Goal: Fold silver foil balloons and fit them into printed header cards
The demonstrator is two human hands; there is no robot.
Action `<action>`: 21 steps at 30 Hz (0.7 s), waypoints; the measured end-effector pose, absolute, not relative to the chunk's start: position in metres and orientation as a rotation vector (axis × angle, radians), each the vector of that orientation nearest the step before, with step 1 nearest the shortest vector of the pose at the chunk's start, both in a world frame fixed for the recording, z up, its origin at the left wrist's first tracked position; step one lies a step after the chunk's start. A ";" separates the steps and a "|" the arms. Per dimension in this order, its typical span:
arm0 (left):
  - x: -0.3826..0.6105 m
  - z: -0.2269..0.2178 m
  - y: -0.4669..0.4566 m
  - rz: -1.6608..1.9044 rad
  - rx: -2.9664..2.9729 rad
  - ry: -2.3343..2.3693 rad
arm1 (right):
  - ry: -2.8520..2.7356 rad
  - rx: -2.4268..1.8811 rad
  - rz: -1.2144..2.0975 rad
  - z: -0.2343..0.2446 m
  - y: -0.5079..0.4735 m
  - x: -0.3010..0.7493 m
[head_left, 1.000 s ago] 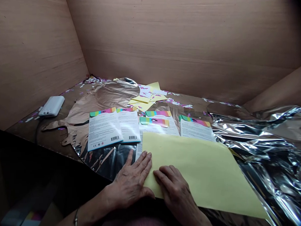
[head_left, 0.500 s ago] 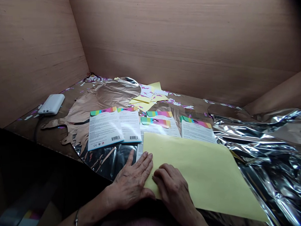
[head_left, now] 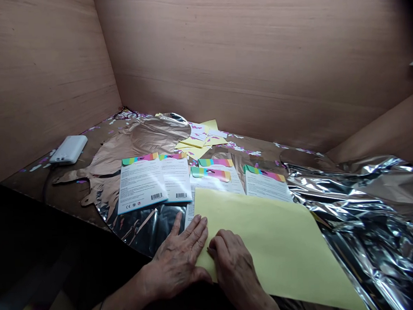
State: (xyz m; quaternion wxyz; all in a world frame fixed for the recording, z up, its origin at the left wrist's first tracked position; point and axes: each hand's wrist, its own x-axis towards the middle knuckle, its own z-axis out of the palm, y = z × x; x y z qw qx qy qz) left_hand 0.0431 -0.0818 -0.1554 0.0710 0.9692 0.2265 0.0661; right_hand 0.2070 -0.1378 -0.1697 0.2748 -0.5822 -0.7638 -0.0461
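Note:
A pale yellow paper sheet [head_left: 267, 248] lies across the lower middle, overlapping several printed cards with rainbow-striped tops [head_left: 141, 182]. My right hand [head_left: 232, 267] rests on the sheet near its left edge, fingers bent and close together. Just beside it, my left hand [head_left: 176, 260] lies flat with spread fingers, its fingertips at that same edge. Under the left hand is crumpled silver foil [head_left: 144, 229]. The sheet's lower part and my forearms run out of view at the bottom.
A rose-gold foil balloon [head_left: 148, 136], yellow papers [head_left: 195, 139] and confetti lie further back. A white power bank [head_left: 69, 150] sits at left, with glasses [head_left: 125, 115] in the far corner. Tan board walls [head_left: 240, 72] surround the surface. More silver foil [head_left: 367, 203] spreads at right.
The view has shifted slightly, so the cards and foil sit a little lower and further left. My right hand's fingers have curled more and slid toward my left hand.

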 end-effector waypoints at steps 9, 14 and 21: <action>0.045 -0.150 -0.082 0.126 2.982 0.679 | -1.817 -1.440 0.715 -0.122 -0.119 0.241; 0.046 -0.146 -0.081 0.112 3.000 0.675 | -1.578 -1.691 0.853 -0.099 -0.042 0.260; 0.043 -0.149 -0.082 0.182 2.937 0.687 | -1.621 -2.019 0.737 -0.121 0.036 0.259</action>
